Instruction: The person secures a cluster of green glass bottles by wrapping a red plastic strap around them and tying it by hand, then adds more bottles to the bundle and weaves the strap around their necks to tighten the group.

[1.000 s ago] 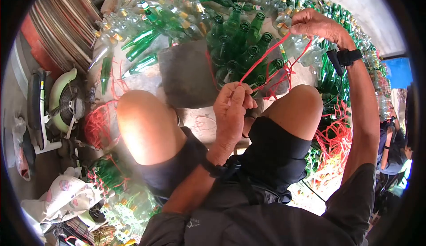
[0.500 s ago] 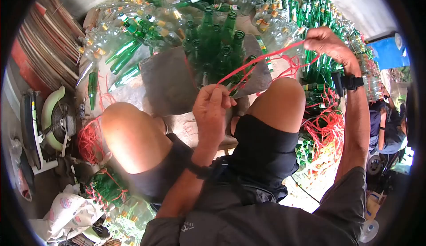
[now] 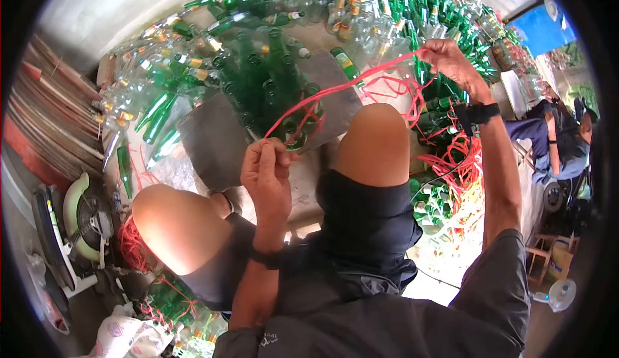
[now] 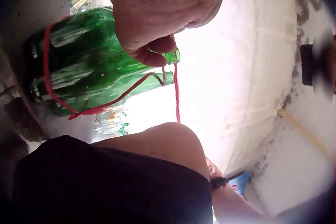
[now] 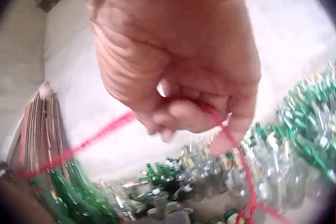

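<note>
A group of green bottles (image 3: 274, 61) stands upright on a grey slab (image 3: 216, 142) in front of my knees. Red cord (image 4: 48, 66) loops around the bottles low down in the left wrist view, and a strand rises to my left hand (image 3: 267, 180). That hand pinches the cord between thumb and fingers, close to the bottle necks. Out to the right and higher, my right hand (image 3: 451, 68) grips the same cord, its fingers curled round it in the right wrist view. The red strand (image 3: 342, 88) runs straight between both hands, and loose loops (image 3: 393, 90) hang below the right hand.
Many clear and green bottles (image 3: 361, 19) crowd the back and right. Tangled red cord (image 3: 461, 164) lies by my right side, another heap (image 3: 132, 245) at left. A fan (image 3: 87, 226) and stacked boards (image 3: 48, 116) stand left. Another person (image 3: 554, 139) is at far right.
My hands have moved farther apart, and the cord stretch between them is longer. The head view has turned, so the bottles and slab sit farther left. Both hands keep holding the cord.
</note>
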A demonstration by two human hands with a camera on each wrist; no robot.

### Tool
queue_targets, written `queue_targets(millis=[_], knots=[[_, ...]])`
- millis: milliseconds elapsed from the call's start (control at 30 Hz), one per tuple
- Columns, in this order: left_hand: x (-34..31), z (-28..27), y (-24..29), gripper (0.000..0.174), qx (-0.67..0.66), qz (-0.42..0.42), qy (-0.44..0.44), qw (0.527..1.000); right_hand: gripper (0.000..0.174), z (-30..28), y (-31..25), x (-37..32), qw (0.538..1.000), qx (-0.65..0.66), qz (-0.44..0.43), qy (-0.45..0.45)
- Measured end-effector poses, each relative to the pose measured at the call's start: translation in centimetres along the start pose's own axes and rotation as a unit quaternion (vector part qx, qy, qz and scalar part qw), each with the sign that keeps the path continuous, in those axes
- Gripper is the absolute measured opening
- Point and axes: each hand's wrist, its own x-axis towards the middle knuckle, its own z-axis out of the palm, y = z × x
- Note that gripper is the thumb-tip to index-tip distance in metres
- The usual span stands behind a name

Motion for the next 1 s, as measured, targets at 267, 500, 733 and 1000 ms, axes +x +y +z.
queue_targets(millis=[267, 500, 733, 1000], knots=[[0.3, -0.5, -0.2, 0.013, 0.014, 0.010, -0.017, 1.000, 0.018, 0.1, 2.5, -1.7, 0.989, 0.129, -0.016, 0.068], [0.3, -0.6, -0.2, 0.010, 0.005, 0.007, -0.020, 1.000, 0.022, -2.2, -0.3, -3.6, 0.986, 0.167, 0.014, -0.002], [0.2, -0.7, -0.3, 0.012, 0.026, 0.032, -0.027, 0.999, 0.018, -0.8, 0.7, -3.5, 0.984, 0.179, 0.010, -0.011], [0.2, -0.7, -0.4, 0.012, 0.042, 0.043, -0.031, 0.998, 0.035, 3.1, 0.1, -1.8, 0.996, -0.007, -0.074, -0.048]])
